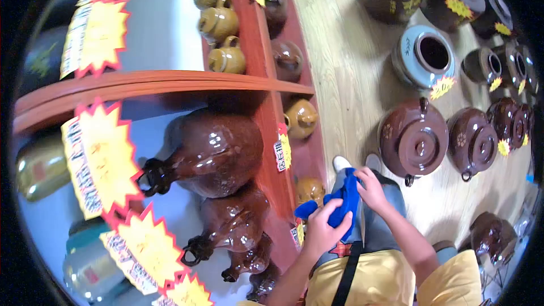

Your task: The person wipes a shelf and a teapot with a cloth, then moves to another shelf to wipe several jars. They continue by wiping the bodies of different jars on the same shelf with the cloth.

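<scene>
In the head view, a bright blue cloth is bunched up between my two hands, in front of my body. My left hand grips its lower left part, fingers curled round the fabric, and a loose blue end sticks out to the left. My right hand pinches the cloth's upper right edge. Close by on the left, a small yellow-brown jar sits on the lowest shelf. Above it stands a lidded yellow-brown pot.
A red wooden shelf holds large brown glazed jugs, small mustard jugs and starburst price tags. On the wooden floor to the right stand a lidded brown pot, a pale blue jar and several dark jars.
</scene>
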Tool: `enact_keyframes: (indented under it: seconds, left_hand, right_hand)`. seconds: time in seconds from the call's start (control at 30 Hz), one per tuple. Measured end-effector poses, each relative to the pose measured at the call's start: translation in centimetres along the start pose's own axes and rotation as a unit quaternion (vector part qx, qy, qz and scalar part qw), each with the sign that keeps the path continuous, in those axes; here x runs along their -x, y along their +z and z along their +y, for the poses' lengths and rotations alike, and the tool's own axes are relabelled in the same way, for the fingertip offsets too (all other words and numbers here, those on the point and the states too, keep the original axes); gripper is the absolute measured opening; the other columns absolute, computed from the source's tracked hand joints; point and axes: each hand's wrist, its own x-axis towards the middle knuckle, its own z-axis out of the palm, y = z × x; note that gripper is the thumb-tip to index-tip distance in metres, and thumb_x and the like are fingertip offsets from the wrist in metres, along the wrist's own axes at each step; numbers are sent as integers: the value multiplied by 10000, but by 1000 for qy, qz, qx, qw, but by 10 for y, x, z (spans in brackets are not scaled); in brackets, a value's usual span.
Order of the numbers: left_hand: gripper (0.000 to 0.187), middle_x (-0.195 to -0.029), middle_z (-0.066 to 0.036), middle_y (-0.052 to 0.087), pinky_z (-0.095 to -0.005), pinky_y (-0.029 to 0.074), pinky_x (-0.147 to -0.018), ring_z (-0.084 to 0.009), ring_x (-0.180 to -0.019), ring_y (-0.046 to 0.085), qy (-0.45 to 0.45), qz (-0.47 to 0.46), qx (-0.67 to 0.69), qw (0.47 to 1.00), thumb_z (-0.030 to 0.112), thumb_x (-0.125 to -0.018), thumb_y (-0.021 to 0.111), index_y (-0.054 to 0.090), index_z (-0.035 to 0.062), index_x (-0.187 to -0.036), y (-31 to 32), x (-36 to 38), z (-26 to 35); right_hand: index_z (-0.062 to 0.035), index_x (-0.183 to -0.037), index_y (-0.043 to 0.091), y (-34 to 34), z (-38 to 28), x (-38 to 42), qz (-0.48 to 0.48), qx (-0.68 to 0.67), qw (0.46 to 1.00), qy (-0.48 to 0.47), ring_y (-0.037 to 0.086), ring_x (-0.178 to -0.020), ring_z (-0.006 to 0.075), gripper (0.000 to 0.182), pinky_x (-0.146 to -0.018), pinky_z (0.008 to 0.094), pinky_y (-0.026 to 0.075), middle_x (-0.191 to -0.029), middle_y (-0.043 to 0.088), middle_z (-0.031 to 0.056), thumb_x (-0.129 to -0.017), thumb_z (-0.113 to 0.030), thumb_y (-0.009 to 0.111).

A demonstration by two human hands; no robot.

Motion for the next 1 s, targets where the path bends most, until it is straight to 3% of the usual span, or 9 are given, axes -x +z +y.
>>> enact_keyframes:
  seconds: [0.1, 0.17, 0.3, 0.43, 0.53, 0.8, 1.0]
  left_hand:
    - [333, -728, -139, 644, -347, 498, -616, -290, -652, 629, 21, -59, -132, 989, 269, -694, 718, 617, 85, -953, -17, 19, 26]
    - [376, -700, -135, 639, -361, 496, -611, -297, -628, 622, 33, -64, -170, 983, 311, -694, 709, 602, 111, -994, -27, 32, 38]
    - [501, -663, -141, 627, -389, 495, -616, -314, -596, 613, 37, -96, -277, 955, 387, -697, 691, 535, 175, -1123, -40, 60, 43]
    - [443, -673, -142, 628, -408, 494, -604, -331, -624, 611, 18, -23, -249, 968, 349, -708, 685, 559, 187, -1100, -46, 81, 49]
    - [368, -688, -134, 632, -403, 492, -619, -320, -638, 612, 4, -22, -239, 971, 322, -719, 675, 594, 210, -1060, -56, 98, 59]
    - [362, -748, -143, 641, -410, 485, -672, -322, -700, 617, -56, 26, -218, 974, 303, -715, 656, 600, 203, -1059, -88, 142, 61]
    - [346, -786, -142, 647, -409, 480, -690, -329, -726, 614, -58, 117, -192, 973, 284, -710, 665, 609, 190, -1037, -96, 167, 41]
  right_hand:
    - [2, -947, 568, -40, -12, 26, 47, 9, 998, 51, 518, -958, 329, 178, -861, 367, 408, -965, 524, 162, -779, -55, 554]
    - [-2, -936, 568, -63, -15, 34, 105, -3, 994, 43, 514, -963, 320, 170, -871, 361, 401, -955, 519, 153, -772, -46, 558]
    - [-26, -932, 587, -105, -53, 44, 124, 87, 988, -26, 506, -951, 300, 171, -853, 360, 404, -971, 487, 140, -761, -39, 578]
    - [-29, -920, 605, -123, -92, 57, 130, 119, 982, -74, 485, -877, 291, 189, -801, 365, 402, -916, 458, 140, -735, -55, 626]
    - [-43, -909, 631, -129, -117, 71, 163, 169, 966, -108, 466, -812, 270, 185, -740, 356, 393, -833, 470, 120, -726, -70, 640]
    - [-93, -890, 671, -137, -153, 99, 90, 219, 943, -233, 474, -677, 213, 185, -625, 331, 364, -607, 483, 37, -706, -112, 671]
    - [-108, -886, 674, -131, -183, 121, 63, 235, 930, -274, 500, -611, 194, 179, -589, 321, 374, -599, 528, 21, -707, -121, 675]
